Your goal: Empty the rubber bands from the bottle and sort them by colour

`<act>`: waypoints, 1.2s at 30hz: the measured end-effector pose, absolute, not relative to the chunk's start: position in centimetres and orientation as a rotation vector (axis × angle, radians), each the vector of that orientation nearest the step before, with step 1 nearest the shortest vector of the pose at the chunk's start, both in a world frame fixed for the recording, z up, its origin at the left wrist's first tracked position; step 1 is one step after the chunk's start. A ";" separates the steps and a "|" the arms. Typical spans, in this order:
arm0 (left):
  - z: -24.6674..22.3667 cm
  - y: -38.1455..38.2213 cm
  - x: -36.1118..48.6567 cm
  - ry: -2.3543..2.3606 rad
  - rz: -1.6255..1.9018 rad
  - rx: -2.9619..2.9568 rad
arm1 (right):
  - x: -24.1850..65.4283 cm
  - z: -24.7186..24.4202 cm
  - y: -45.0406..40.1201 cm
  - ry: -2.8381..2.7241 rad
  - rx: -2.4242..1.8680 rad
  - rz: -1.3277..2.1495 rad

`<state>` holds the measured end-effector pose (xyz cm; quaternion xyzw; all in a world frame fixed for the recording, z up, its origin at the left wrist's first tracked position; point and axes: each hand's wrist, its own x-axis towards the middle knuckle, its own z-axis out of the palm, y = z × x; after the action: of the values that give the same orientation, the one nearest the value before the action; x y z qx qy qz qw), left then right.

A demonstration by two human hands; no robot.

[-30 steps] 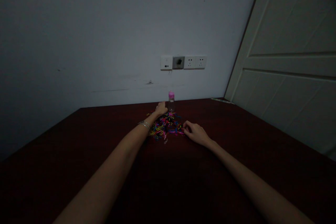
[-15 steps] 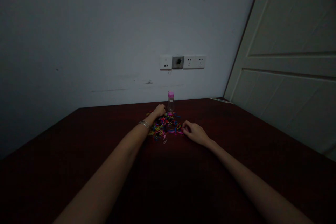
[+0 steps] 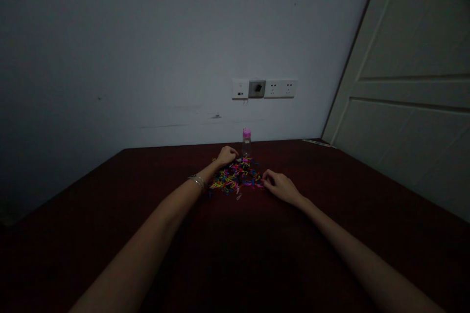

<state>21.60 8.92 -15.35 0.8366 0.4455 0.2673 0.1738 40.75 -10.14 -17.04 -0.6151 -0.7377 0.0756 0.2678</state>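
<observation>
A heap of small, many-coloured loop-shaped plastic clips [image 3: 231, 176] is spread on the dark red table. My left hand [image 3: 226, 155], with a bracelet [image 3: 198, 181] at the wrist, is at the heap's far left edge, its fingers bent down and close together. What its fingertips hold, if anything, is too small to tell. Just right of them stands a clear bottle [image 3: 246, 147] with a pink cap, upright. At the heap's right side, my right hand [image 3: 282, 187] has thumb and forefinger pinched at the clips; anything between them cannot be made out.
A pale clip [image 3: 239, 196] lies slightly apart at the heap's near edge. Behind the dark red tabletop [image 3: 235, 254] rises a pale wall [image 3: 165, 58] with sockets [image 3: 281, 89]. A panelled door [image 3: 411, 132] is at the right.
The view has shifted, so everything sits a little further right. My left hand's fingers reach out more from the fist-like curl, and its wrist is turned. My right hand stays at the heap's right side.
</observation>
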 end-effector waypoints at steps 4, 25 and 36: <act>-15.3 8.1 20.5 1.296 0.831 2.327 | 40.7 -17.0 -10.1 -2.001 -1.604 0.186; -17.7 2.3 17.7 1.070 0.360 2.714 | 39.6 -17.7 -7.4 -2.117 -1.617 0.029; -17.2 1.8 17.3 0.998 0.686 2.678 | 39.4 -18.0 -6.5 -1.915 -1.532 0.143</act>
<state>17.29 1.77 -17.21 0.9065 0.3378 0.2323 0.1013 39.37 -6.54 -18.04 -0.5874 -0.7342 0.0549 0.3361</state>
